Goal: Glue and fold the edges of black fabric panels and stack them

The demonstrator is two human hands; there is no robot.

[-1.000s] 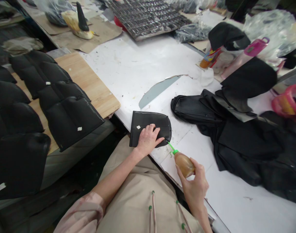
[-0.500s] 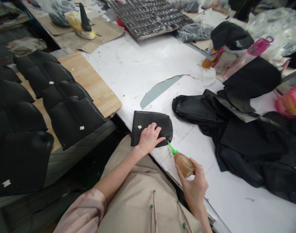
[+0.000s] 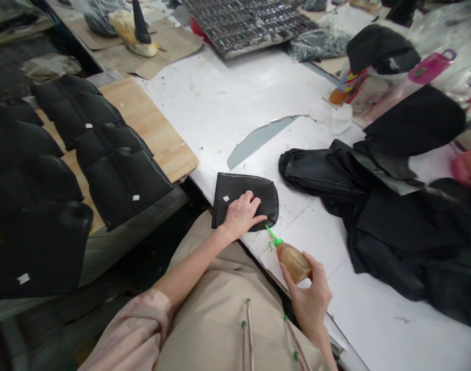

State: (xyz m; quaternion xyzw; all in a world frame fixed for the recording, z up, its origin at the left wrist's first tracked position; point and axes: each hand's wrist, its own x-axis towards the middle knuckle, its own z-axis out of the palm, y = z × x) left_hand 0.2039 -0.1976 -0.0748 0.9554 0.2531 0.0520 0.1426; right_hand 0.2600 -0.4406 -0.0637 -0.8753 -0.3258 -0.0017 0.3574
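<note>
A flat black fabric piece (image 3: pixel 235 186), curved on its right side and marked with a small white tag, lies at the near edge of the white table. My left hand (image 3: pixel 242 214) rests flat on it, fingers spread and thumb pointing toward the curved edge. In my right hand (image 3: pixel 310 293) is a squeeze bottle (image 3: pixel 293 262) of brownish liquid with a thin green nozzle (image 3: pixel 272 234). The bottle is tilted, its tip beside the lower right edge of the piece; whether it touches I cannot tell.
Several similar black pieces (image 3: pixel 123 178) overlap on a wooden board (image 3: pixel 158 129) at left. Black fabric parts (image 3: pixel 405 232) are heaped at right. A grey curved shape (image 3: pixel 254 141) shows on the white tabletop (image 3: pixel 220 98). Farther back are a dark gridded panel (image 3: pixel 247 26) and a pink bottle (image 3: pixel 424 72).
The view has shifted slightly, so the table things sit a little farther right. The nozzle tip has moved slightly back along the piece's edge, toward my left thumb. Both hands keep their holds.
</note>
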